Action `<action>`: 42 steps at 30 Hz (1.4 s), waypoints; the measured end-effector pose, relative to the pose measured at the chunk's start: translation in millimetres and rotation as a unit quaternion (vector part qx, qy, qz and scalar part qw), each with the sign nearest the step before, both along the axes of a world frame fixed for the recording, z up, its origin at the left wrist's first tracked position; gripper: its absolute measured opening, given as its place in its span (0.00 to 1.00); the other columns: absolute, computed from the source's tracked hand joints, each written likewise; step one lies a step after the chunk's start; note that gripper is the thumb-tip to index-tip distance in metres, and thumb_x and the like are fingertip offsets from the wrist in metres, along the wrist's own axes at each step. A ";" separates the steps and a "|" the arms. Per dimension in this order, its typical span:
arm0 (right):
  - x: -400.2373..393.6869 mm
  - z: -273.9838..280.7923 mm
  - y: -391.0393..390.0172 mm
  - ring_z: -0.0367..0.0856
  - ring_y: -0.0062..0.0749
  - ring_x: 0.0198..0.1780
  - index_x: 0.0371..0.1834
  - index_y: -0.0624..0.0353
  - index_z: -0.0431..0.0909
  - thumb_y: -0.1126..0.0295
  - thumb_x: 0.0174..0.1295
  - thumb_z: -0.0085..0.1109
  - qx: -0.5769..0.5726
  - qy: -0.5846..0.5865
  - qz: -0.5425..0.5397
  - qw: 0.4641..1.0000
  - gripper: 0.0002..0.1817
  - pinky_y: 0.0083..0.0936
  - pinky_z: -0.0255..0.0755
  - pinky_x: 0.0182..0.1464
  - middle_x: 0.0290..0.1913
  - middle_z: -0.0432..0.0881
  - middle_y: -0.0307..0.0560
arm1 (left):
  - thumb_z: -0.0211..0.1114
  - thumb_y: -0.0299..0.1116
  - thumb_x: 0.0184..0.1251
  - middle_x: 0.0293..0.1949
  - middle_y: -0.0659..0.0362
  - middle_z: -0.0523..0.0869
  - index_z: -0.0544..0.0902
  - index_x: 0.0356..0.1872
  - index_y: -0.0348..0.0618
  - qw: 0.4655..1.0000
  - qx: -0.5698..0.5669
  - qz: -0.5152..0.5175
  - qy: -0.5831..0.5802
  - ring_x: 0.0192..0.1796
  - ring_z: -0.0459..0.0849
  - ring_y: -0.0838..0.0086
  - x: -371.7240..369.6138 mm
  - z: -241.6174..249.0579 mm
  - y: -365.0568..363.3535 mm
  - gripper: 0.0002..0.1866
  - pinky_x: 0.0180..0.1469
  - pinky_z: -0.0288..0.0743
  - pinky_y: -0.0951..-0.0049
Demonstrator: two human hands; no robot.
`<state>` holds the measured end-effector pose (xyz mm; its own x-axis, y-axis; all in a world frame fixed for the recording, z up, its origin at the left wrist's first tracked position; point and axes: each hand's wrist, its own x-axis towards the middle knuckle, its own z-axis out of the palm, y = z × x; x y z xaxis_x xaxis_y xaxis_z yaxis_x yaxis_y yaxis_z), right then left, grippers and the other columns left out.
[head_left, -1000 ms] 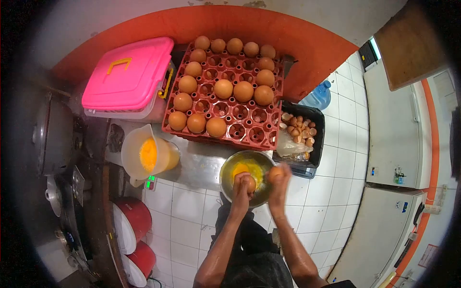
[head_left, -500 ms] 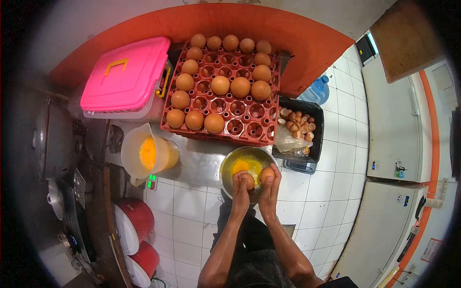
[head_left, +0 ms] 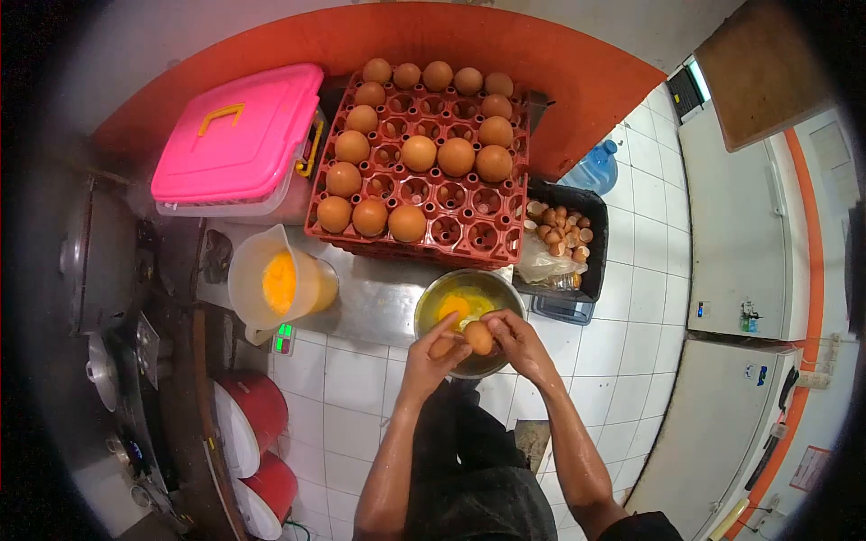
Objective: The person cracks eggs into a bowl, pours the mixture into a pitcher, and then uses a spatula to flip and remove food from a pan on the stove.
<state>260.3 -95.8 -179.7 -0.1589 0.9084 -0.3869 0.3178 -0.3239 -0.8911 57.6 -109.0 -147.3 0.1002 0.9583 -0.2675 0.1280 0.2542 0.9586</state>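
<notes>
Both hands meet over the near rim of a steel mixing bowl [head_left: 433, 307] that stands at the front edge of the metal counter [head_left: 374, 302]. The left hand [head_left: 439, 347] has its fingers curled around one brown egg [head_left: 442, 346], mostly hidden in the palm, and the right hand [head_left: 507, 334] pinches a second brown egg [head_left: 479, 338] between fingertips and thumb; the two eggs sit just beside each other above the bowl's edge. Inside the bowl lie cracked eggs, a whole yolk [head_left: 453, 308] showing in clear white.

Behind the bowl a red plastic egg tray [head_left: 469, 230] holds brown eggs along its far row, its left side and its middle, while the cups at the near right corner are bare. To the left of the bowl a translucent measuring jug [head_left: 248, 288] contains yellow beaten egg. At the far left corner of the counter rests a storage box with a pink lid [head_left: 239, 135] and a yellow handle. Off the right end of the counter a black crate [head_left: 597, 243] is filled with broken eggshells [head_left: 559, 230] and a clear plastic bag.
</notes>
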 end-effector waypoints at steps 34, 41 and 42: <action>-38.9 63.9 14.7 0.80 0.46 0.46 0.57 0.59 0.75 0.76 0.46 0.67 0.296 -0.145 0.110 0.938 0.29 0.33 0.74 0.50 0.51 0.81 0.52 | 0.71 0.36 0.49 0.37 0.50 0.86 0.82 0.48 0.48 0.932 0.184 -0.112 0.291 0.37 0.85 0.55 -11.3 -53.0 10.2 0.22 0.40 0.80 0.63; -38.9 62.0 13.2 0.80 0.47 0.47 0.58 0.58 0.74 0.77 0.45 0.67 0.265 -0.141 0.111 0.948 0.31 0.33 0.74 0.51 0.52 0.81 0.51 | 0.70 0.34 0.49 0.36 0.52 0.86 0.83 0.48 0.48 0.933 0.228 -0.103 0.258 0.36 0.85 0.58 -11.0 -22.2 19.1 0.21 0.38 0.80 0.63; -39.0 60.1 13.2 0.80 0.47 0.47 0.58 0.58 0.74 0.77 0.45 0.67 0.285 -0.152 0.112 0.940 0.31 0.34 0.74 0.51 0.52 0.81 0.51 | 0.70 0.34 0.48 0.35 0.53 0.86 0.83 0.48 0.49 0.948 0.201 -0.092 0.227 0.35 0.85 0.58 -10.2 -6.0 24.5 0.21 0.37 0.80 0.63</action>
<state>221.3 -82.7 -119.6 -0.3319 0.9387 0.0934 0.5885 0.2834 -0.7572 47.4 -84.6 -153.3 0.2385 0.9692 0.0607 0.5576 -0.1879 0.8086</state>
